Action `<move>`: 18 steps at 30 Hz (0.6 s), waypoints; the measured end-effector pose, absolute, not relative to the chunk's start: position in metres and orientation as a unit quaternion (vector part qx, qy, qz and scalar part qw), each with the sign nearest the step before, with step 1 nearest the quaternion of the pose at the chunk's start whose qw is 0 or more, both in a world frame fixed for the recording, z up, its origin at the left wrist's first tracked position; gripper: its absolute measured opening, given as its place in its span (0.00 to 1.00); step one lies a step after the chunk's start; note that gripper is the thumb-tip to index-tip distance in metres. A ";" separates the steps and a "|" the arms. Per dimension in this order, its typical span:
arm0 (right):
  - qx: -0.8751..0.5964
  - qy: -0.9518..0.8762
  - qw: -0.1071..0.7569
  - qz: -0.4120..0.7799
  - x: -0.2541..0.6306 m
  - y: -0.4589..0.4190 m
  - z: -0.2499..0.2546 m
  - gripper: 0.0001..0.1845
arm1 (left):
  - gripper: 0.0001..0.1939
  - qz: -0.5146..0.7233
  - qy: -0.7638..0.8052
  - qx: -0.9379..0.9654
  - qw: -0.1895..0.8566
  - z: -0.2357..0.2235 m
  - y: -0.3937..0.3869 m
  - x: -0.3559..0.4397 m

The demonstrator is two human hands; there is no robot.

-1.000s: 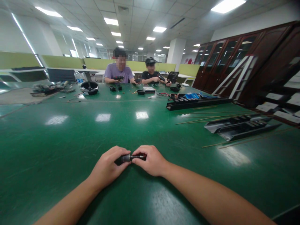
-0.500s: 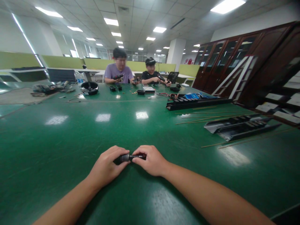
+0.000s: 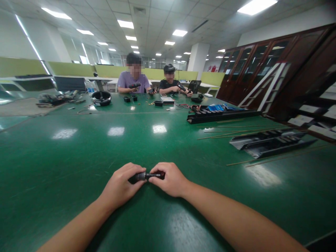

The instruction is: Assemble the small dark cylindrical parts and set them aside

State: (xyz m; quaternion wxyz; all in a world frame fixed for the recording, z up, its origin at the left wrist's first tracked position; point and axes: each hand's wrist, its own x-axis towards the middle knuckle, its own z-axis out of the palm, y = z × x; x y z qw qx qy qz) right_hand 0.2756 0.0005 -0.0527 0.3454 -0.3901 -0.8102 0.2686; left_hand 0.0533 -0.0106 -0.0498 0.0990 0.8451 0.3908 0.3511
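My left hand (image 3: 121, 182) is wrapped round a dark cylinder with a grey band (image 3: 141, 176), thumb and fingers on opposite sides. From its right end a slim, dark, ridged piece (image 3: 154, 174) runs into my right hand (image 3: 172, 180), whose thumb and forefinger pinch it. Both parts lie in one line, level and just above the green table (image 3: 136, 148). My palms hide the outer ends, so I cannot tell whether the two parts are joined or what tool they make.
Two co-workers sit across the table, each holding a dark tool. Before them are small black trays (image 3: 158, 103) and a white box (image 3: 167, 100). Black metal channels (image 3: 265, 143) and thin brass-coloured rods (image 3: 220, 135) lie at right. A black headset (image 3: 101, 98) sits far left.
Both hands keep their grip and nearly their place. The gap between my fingertips is slightly wider than a second ago. Across the table, the co-worker in purple has shifted a dark tool slightly.
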 end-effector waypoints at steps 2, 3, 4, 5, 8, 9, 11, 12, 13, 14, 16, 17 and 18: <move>-0.391 -0.810 0.345 0.270 0.276 0.000 -0.053 0.05 | 0.10 0.351 0.393 0.844 0.100 -0.050 -0.010 0.053; -0.390 -0.810 0.346 0.269 0.275 0.000 -0.053 0.04 | 0.10 0.351 0.394 0.843 0.101 -0.050 -0.010 0.053; -0.390 -0.810 0.346 0.268 0.275 0.000 -0.053 0.04 | 0.10 0.350 0.395 0.843 0.102 -0.050 -0.010 0.053; -0.390 -0.811 0.347 0.266 0.275 0.000 -0.053 0.04 | 0.10 0.348 0.396 0.843 0.103 -0.049 -0.010 0.053; -0.392 -0.811 0.345 0.265 0.275 0.000 -0.052 0.04 | 0.10 0.346 0.397 0.844 0.103 -0.049 -0.011 0.053; -0.393 -0.811 0.343 0.265 0.275 0.000 -0.051 0.04 | 0.10 0.347 0.397 0.844 0.102 -0.049 -0.011 0.053; -0.394 -0.810 0.342 0.267 0.275 0.000 -0.051 0.04 | 0.10 0.349 0.398 0.842 0.100 -0.049 -0.011 0.052; -0.395 -0.810 0.341 0.269 0.276 0.000 -0.051 0.04 | 0.10 0.349 0.398 0.842 0.100 -0.049 -0.011 0.052; -0.395 -0.809 0.341 0.270 0.276 0.000 -0.052 0.04 | 0.10 0.350 0.398 0.842 0.099 -0.050 -0.011 0.052; -0.396 -0.808 0.341 0.272 0.276 0.000 -0.052 0.04 | 0.10 0.351 0.398 0.842 0.098 -0.050 -0.011 0.052; -0.397 -0.807 0.341 0.275 0.276 0.001 -0.052 0.04 | 0.10 0.354 0.400 0.840 0.097 -0.049 -0.012 0.051; -0.397 -0.806 0.342 0.275 0.276 0.001 -0.052 0.04 | 0.10 0.356 0.401 0.839 0.096 -0.049 -0.012 0.051; -0.397 -0.805 0.343 0.275 0.275 0.001 -0.052 0.04 | 0.11 0.356 0.403 0.838 0.096 -0.049 -0.012 0.051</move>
